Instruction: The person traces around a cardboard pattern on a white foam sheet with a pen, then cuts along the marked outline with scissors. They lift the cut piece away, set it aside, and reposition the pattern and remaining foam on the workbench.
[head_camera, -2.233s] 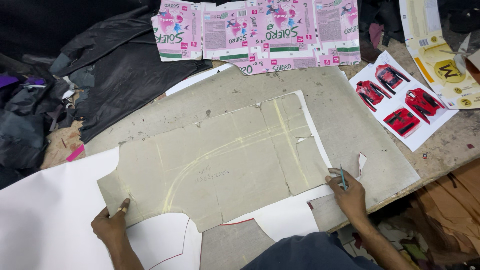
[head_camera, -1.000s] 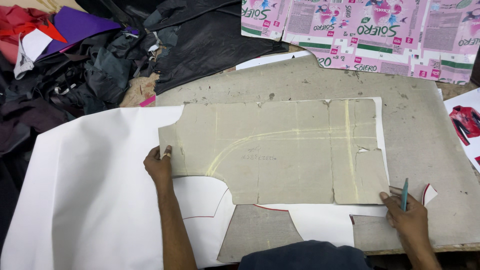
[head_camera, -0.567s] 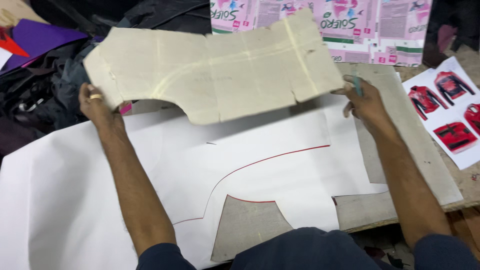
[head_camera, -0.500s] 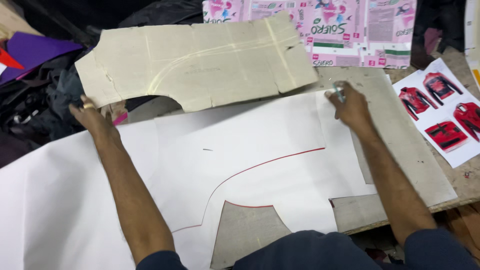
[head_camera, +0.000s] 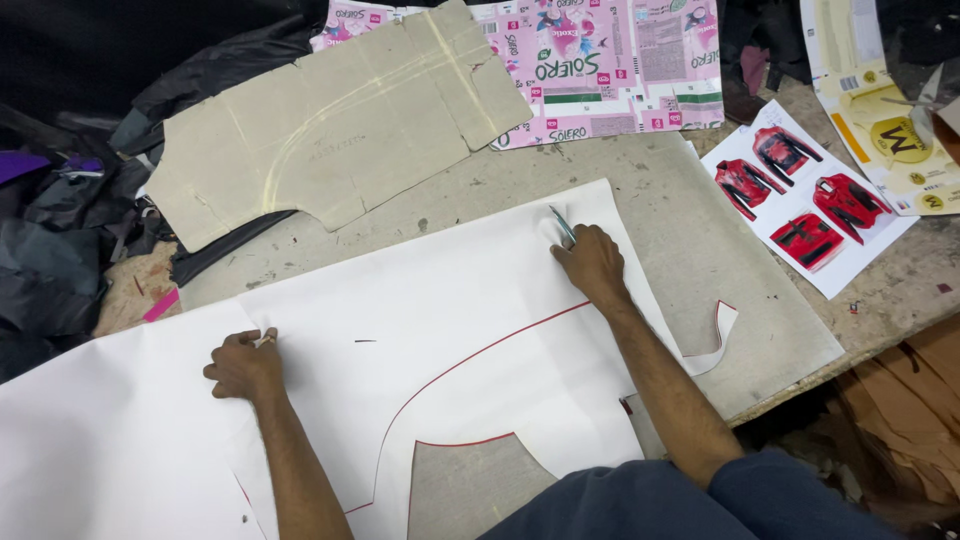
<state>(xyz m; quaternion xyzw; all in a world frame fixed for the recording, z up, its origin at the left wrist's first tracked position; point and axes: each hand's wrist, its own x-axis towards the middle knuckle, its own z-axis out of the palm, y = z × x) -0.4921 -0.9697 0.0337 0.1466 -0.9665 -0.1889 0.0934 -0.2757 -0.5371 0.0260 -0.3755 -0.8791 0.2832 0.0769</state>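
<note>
A big white sheet (head_camera: 430, 330) with a red traced curve lies on the grey worktable (head_camera: 720, 260). My left hand (head_camera: 243, 364) rests on the sheet's left part, fingers curled, with a small light object between them. My right hand (head_camera: 592, 263) presses on the sheet near its upper right and grips a teal pen (head_camera: 562, 225) that points away from me. A tan cardboard pattern (head_camera: 330, 125) lies at the back of the table, apart from both hands, partly over dark fabric.
Dark fabric (head_camera: 70, 220) is heaped at the left. Flattened pink cartons (head_camera: 600, 65) lie at the back. A white page with red jacket pictures (head_camera: 800, 200) sits at the right, beside a yellow printed sheet (head_camera: 880, 110). The table's edge runs along the lower right.
The cardboard pattern was lifted off the white sheet and laid at the back of the table. Both hands let go of it and came back down onto the sheet.
</note>
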